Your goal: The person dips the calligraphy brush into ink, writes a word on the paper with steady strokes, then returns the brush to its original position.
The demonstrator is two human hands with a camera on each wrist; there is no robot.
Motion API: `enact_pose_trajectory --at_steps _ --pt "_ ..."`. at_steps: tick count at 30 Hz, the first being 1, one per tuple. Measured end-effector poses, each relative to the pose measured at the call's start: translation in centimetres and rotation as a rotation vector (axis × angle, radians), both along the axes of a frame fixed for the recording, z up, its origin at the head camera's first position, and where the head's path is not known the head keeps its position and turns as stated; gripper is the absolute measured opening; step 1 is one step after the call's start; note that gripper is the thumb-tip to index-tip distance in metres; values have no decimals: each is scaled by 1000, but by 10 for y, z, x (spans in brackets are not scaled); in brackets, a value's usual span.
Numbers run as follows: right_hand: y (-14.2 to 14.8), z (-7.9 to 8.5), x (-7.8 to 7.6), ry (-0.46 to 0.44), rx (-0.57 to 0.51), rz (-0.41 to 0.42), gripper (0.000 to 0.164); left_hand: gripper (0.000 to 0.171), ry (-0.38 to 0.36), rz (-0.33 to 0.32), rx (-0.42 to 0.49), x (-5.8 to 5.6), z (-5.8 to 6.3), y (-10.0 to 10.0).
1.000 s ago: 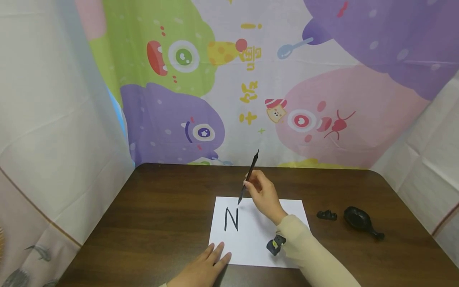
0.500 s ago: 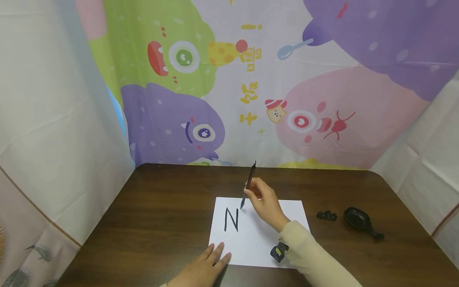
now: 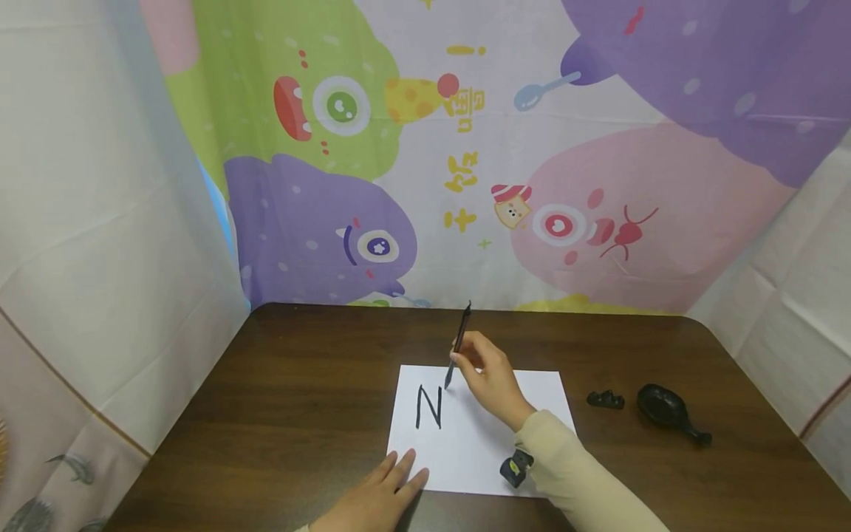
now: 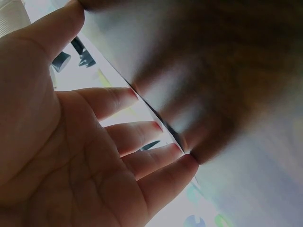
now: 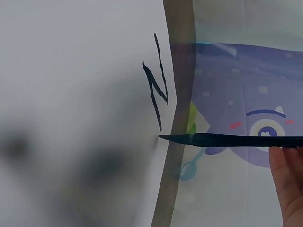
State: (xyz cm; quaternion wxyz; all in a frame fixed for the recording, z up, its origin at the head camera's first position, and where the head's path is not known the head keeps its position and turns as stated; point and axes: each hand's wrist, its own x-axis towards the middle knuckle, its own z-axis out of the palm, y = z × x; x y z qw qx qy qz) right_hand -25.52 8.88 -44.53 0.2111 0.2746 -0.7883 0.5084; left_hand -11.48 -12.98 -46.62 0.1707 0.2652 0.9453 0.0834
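I observe the right hand (image 3: 492, 377) pinching the brush (image 3: 459, 340), its tip just right of the N (image 3: 429, 407) on the paper (image 3: 475, 458), contact unconfirmed. The left hand (image 3: 372, 499), fingers extended and gripping nothing, rests on the paper's near left corner.

1. A black capital "N" (image 3: 430, 406) stood on the white paper (image 3: 465, 452), legible in the head and right wrist views.
2. Yellow Chinese characters (image 3: 461, 171) ran sideways up the printed backdrop (image 3: 432, 244): 干, 饭, then one too dense to read surely.
3. A yellow exclamation mark (image 3: 459, 50) ended that line.
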Motion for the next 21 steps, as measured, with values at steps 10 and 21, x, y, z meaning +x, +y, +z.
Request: enact_pose_trajectory --at_steps 10,21 --pt "0 -1 1 -17 28 3 15 92 -7 -2 2 0 1 0" --pt "2 -3 2 -30 72 -6 15 92 -5 -9 1 -1 1 0"
